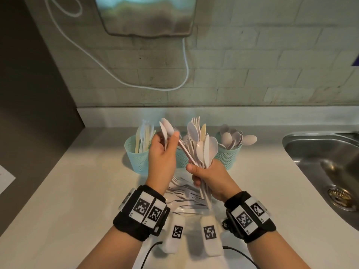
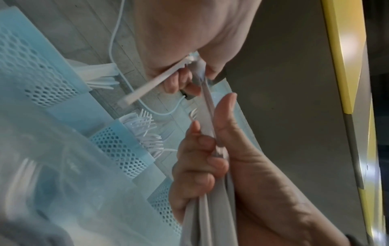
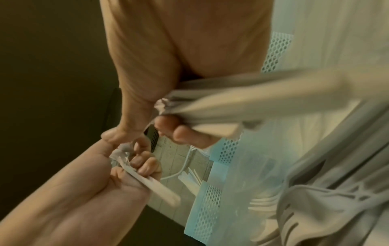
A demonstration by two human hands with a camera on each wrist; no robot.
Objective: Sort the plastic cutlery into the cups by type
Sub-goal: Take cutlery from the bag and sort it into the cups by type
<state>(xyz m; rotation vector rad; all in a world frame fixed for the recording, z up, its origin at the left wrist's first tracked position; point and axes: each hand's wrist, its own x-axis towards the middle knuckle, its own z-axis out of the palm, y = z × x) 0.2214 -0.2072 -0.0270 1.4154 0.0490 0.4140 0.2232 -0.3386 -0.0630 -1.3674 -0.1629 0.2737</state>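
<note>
My right hand (image 1: 202, 172) grips a mixed bundle of white and cream plastic cutlery (image 1: 202, 144) upright above the counter; spoons, knives and forks fan out of it. Just left of it, my left hand (image 1: 167, 141) pinches a few white pieces (image 1: 166, 127) with spoon bowls showing above the fingers. Behind the hands stand three teal mesh cups: the left cup (image 1: 136, 158) holds knives, the right cup (image 1: 229, 154) holds spoons, and the middle cup (image 1: 181, 159) is mostly hidden. In the left wrist view the middle cup (image 2: 122, 149) holds forks. Loose forks (image 1: 181, 191) lie on the counter under my wrists.
A steel sink (image 1: 326, 164) is set into the counter at the right. A tiled wall (image 1: 252, 65) with a white cable (image 1: 186, 74) rises behind the cups. A dark panel (image 1: 29, 94) bounds the counter's left side. Two white tagged blocks (image 1: 176, 232) with black cables lie near the front edge.
</note>
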